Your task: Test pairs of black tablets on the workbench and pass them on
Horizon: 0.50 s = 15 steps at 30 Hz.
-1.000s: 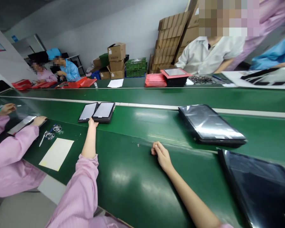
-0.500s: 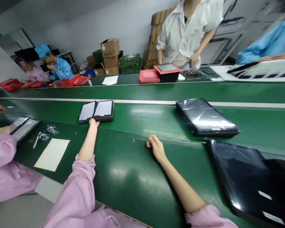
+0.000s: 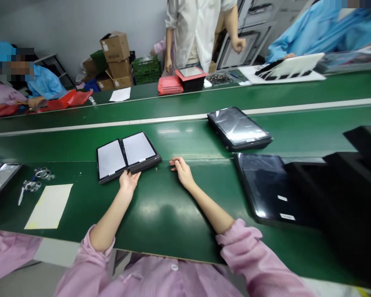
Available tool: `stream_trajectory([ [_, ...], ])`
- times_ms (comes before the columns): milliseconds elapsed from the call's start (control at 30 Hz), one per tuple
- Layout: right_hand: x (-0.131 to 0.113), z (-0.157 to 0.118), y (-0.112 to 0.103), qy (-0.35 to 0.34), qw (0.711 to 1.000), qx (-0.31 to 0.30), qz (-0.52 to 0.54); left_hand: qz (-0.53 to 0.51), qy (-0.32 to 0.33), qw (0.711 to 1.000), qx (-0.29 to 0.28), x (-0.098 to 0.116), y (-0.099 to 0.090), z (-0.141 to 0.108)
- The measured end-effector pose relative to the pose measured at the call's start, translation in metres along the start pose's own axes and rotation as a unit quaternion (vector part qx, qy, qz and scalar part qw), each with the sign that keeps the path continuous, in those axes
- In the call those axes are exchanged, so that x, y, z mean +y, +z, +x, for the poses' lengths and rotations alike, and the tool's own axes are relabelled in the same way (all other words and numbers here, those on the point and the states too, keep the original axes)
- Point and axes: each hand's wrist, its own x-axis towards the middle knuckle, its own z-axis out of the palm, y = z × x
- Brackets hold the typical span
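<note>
An open black folder (image 3: pixel 144 166) with two white panels lies on the green table, left of the middle. My left hand (image 3: pixel 129 181) grips its near edge at the spine, the fingers partly hidden beneath it. To the right of the folder, my right hand (image 3: pixel 181 170) rests over the table with loosely curled, slightly parted fingers and nothing in it. Farther right lies a stack of plastic-wrapped black folders (image 3: pixel 239 128). Nearer to me, another wrapped black folder (image 3: pixel 262 185) with small white labels lies beside dark boxes.
A yellowish sheet (image 3: pixel 49 206) and clear rings with a blue part (image 3: pixel 32 185) lie at the left. Black open boxes (image 3: pixel 336 198) stand at the right. Across the table are red folders (image 3: pixel 170 85), a standing person and seated people. A co-worker's sleeve shows at the far left.
My left hand has drawn the open folder nearer to me, and it now sits at a different angle. The view has turned right. The standing person's arm has lifted outward.
</note>
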Motion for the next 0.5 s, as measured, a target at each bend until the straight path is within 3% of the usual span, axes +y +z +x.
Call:
stream_trajectory([
  [67, -0.003, 0.001, -0.001, 0.086, 0.994, -0.015, 0.073, 0.019, -0.005, 1.000, 0.007, -0.019, -0.017, -0.024],
  [167, -0.007, -0.006, -0.004, 0.228, 0.952, -0.077, 0.190, 0.057, 0.009, 0.998, -0.009, -0.042, -0.040, -0.057],
  [233, -0.009, -0.019, -0.006, 0.276, 0.930, -0.091, 0.225, 0.083, 0.015, 0.996, -0.032, -0.054, -0.055, -0.076],
  [300, -0.012, -0.039, -0.009, 0.268, 0.939, -0.052, 0.210, 0.104, 0.006, 0.993, -0.049, -0.062, -0.070, -0.094],
  [400, -0.020, -0.076, -0.014, 0.188, 0.971, 0.040, 0.139, 0.138, -0.025, 0.987, -0.080, -0.068, -0.094, -0.119],
  [500, -0.028, -0.115, -0.025, 0.147, 0.980, 0.090, 0.096, 0.199, -0.077, 0.970, -0.114, -0.067, -0.117, -0.143],
])
